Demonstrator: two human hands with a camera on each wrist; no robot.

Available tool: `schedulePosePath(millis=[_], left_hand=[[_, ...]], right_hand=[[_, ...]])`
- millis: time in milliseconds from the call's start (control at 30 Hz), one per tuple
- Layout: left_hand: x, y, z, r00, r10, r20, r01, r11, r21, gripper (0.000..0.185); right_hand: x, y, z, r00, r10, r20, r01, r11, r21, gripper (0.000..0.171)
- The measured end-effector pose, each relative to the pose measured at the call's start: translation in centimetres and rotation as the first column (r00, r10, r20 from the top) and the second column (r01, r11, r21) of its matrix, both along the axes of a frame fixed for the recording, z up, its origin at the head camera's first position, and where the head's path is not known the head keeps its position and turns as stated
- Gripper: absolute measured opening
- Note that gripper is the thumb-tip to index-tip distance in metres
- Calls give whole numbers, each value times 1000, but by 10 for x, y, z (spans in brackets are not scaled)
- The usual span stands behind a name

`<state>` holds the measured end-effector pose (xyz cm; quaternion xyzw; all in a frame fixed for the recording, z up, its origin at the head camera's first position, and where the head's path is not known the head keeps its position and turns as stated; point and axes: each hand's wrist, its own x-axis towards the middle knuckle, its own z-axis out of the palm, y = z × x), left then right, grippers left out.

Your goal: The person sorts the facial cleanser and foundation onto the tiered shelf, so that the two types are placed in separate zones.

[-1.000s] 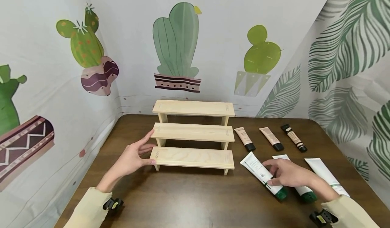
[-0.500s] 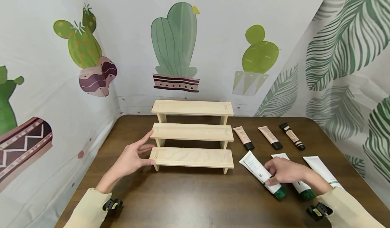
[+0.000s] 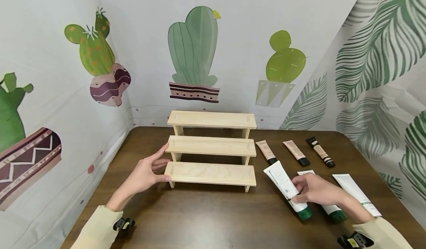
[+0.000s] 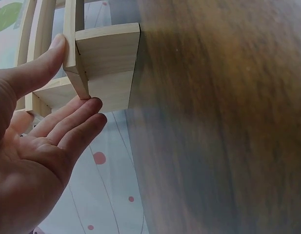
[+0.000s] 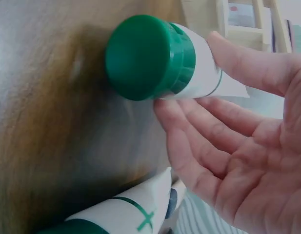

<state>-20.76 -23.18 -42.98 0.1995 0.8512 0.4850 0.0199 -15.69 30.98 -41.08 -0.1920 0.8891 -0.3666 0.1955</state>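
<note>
A pale wooden three-step shelf (image 3: pixel 211 173) stands on the dark wooden table (image 3: pixel 206 215). My left hand (image 3: pixel 148 173) rests against the shelf's left end; the thumb (image 4: pixel 48 58) touches the side piece (image 4: pixel 109 58) and the straight fingers (image 4: pixel 77 122) lie just below the lowest step. My right hand (image 3: pixel 311 191) pinches a white tube (image 3: pixel 283 182) near its green cap (image 5: pixel 140 56), thumb (image 5: pixel 248 63) on top and fingers (image 5: pixel 199 117) underneath. The tube's flat far end points toward the shelf, slightly raised.
A second white green-capped tube (image 3: pixel 334 214) lies partly under my right wrist, a third (image 3: pixel 356 193) further right. Behind them lie two beige tubes (image 3: pixel 266 152) (image 3: pixel 296 152) and a black one (image 3: pixel 321 156). Cloth walls printed with cacti and leaves enclose the table.
My right hand has drawn in around the white tube and its far end has risen a little. The left hand stays at the shelf's end.
</note>
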Motion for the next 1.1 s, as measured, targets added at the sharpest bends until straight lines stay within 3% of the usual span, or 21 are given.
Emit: schedulePosePath(millis=[133, 233, 367, 500, 833, 1100], left_hand=[[8, 5, 13, 1000, -9, -7, 9, 1000, 14, 105], [10, 8, 21, 1000, -16, -11, 16, 1000, 18, 103], [8, 10, 20, 1000, -21, -12, 21, 999, 23, 103], [9, 9, 19, 1000, -31, -4, 31, 999, 40, 103], [14, 5, 18, 1000, -24, 2, 24, 998, 54, 103], [12, 6, 20, 1000, -24, 9, 24, 997, 68, 104]], right_hand=[[1, 1, 9, 998, -66, -20, 65, 997, -45, 41], [0, 1, 19, 988, -130, -83, 129, 991, -23, 47], [0, -3, 30, 958, -198, -209, 205, 979, 12, 44], [-1, -11, 36, 922, -247, -297, 254, 967, -18, 42], [-21, -42, 64, 856, -305, -417, 283, 952, -114, 45], [-38, -70, 91, 845, -325, -425, 277, 945, -171, 49]])
